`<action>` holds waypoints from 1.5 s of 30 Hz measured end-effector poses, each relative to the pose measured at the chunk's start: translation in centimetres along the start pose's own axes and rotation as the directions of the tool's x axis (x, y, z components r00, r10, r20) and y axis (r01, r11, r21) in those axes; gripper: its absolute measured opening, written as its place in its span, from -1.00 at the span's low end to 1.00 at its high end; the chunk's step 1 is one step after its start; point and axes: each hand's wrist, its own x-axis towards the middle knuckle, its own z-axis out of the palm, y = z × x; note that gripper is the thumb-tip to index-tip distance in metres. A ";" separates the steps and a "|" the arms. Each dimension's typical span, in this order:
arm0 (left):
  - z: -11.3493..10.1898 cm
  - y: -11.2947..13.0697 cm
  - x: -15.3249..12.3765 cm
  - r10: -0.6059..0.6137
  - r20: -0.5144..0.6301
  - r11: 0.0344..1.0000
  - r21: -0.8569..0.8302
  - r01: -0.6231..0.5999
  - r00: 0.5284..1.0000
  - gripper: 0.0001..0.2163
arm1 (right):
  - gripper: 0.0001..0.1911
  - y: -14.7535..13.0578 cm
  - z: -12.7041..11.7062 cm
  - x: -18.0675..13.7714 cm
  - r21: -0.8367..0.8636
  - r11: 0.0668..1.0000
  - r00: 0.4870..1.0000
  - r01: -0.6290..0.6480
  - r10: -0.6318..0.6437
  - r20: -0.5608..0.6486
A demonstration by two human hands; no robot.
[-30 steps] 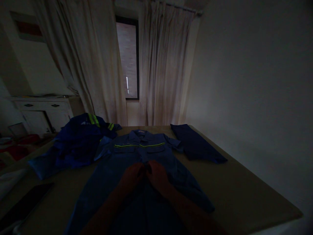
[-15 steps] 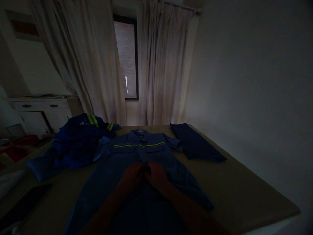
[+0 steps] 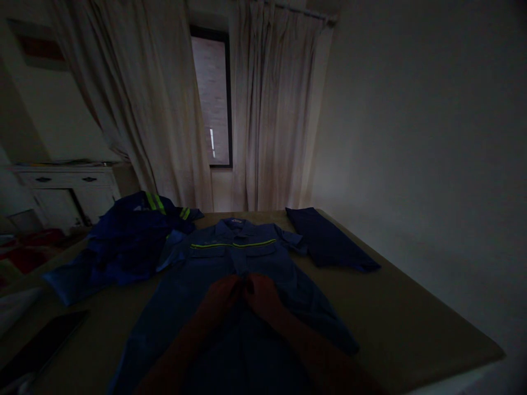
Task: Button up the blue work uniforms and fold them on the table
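Observation:
A blue work coverall [image 3: 234, 258] with a yellow reflective chest stripe lies spread flat on the bed [image 3: 411, 323], collar toward the window. My left hand [image 3: 224, 296] and my right hand [image 3: 263, 296] meet at the middle of its front, fingers pinched together on the front closure. The room is dim, so what the fingertips hold is hard to make out.
A heap of blue striped garments [image 3: 127, 241] lies at the left. A folded dark blue piece [image 3: 327, 241] sits at the right. A dark flat object [image 3: 41, 345] rests near the left front. Curtains [image 3: 272, 109] and a window lie beyond, a white dresser [image 3: 61, 186] at left.
My hands stay pinched at the same spot on the coverall front. The view has shifted slightly; nothing else has moved.

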 end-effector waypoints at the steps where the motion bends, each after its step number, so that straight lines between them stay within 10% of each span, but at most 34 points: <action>1: 0.0 0.0 0.0 -0.001 -0.002 1.000 0.000 0.001 1.000 -0.84 | -0.84 0.0 0.1 0.0 0.005 1.000 1.000 0.003 -0.003 -0.009; 20: -0.5 0.9 -0.1 -0.109 0.000 0.994 -0.030 0.109 0.994 -0.87 | -0.84 1.3 0.0 0.9 0.379 0.924 0.999 0.054 -0.052 -0.016; 45: -0.2 -0.2 0.5 -0.182 -0.053 0.920 -0.361 0.151 0.982 -0.79 | -0.94 1.0 0.5 0.7 0.230 0.970 0.997 0.075 -0.068 -0.039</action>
